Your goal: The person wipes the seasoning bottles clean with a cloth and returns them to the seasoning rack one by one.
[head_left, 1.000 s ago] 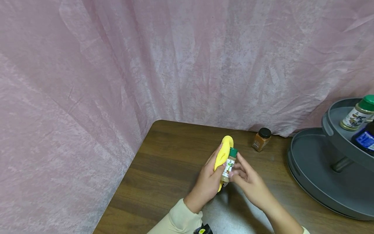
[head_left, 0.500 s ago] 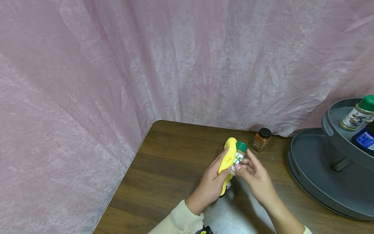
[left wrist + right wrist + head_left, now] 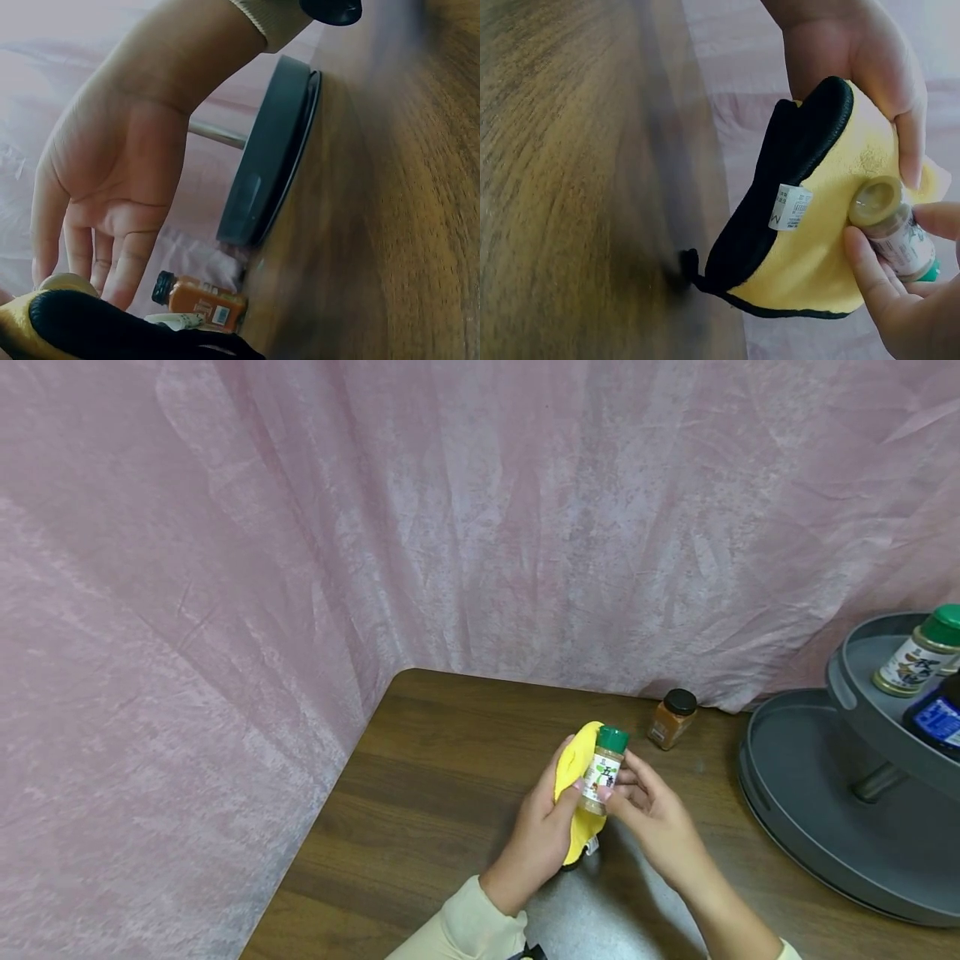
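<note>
A small spice jar (image 3: 602,777) with a green lid and white label is held tilted above the table. My right hand (image 3: 660,827) grips it at its right side between thumb and fingers. A yellow cloth (image 3: 574,763) with black edging is held in my left hand (image 3: 534,831), pressed to the jar's left side with the thumb near the label. In the right wrist view the cloth hangs below the jar, its white tag (image 3: 790,208) showing, and the jar's round base (image 3: 876,201) lies against the yellow face. The left hand's fingers are mostly hidden behind the cloth.
A square jar of orange-brown spice (image 3: 670,723) with a black lid stands near the table's back edge. At right is a grey two-tier turntable (image 3: 795,827); its upper tier bears another green-lidded jar (image 3: 913,662) and a dark bottle with a blue label (image 3: 939,714). A pink curtain (image 3: 480,527) hangs behind.
Both hands have shifted the jar and cloth slightly to the right. The jar has turned so its label faces up more fully, and more of the cloth's lower part shows beneath it.
</note>
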A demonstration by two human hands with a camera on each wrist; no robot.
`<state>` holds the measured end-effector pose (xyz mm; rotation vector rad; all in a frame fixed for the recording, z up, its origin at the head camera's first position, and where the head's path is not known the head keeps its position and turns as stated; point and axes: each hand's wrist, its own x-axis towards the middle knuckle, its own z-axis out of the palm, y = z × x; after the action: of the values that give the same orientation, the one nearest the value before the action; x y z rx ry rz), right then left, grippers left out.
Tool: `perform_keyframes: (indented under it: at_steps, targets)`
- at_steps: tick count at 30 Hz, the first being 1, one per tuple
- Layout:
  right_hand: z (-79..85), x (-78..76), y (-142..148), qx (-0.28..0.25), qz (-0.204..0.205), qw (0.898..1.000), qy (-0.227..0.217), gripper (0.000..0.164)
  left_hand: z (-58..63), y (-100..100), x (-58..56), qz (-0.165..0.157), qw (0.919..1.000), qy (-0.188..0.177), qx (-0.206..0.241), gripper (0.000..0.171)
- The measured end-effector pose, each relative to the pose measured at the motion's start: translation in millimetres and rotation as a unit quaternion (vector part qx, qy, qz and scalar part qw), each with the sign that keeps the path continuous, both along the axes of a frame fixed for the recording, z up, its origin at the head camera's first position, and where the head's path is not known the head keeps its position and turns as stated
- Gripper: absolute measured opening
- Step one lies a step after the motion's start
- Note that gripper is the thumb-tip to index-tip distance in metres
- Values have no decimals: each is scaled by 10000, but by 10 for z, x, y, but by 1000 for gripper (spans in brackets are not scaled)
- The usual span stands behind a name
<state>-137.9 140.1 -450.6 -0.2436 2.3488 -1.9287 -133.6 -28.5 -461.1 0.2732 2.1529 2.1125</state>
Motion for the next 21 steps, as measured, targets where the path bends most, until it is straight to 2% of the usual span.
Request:
perform_keyframes:
  at_steps: [6,11,16,21]
  targets:
    - [0,24,-44,-170,528,9984,-128,65,35,-41,-18,174,9996,31,-230,54]
    - [-16,29,-53,-309,775,9965,52,62,57,-61,-30,221,9993,125,-257,54]
    - [-24,18,-52,-365,604,9971,270,59,44,-43,-24,194,9984,342,-404,56]
    - [4,13,-41,-369,87,9990,241,62,14,-19,-5,157,9931,739,-894,58]
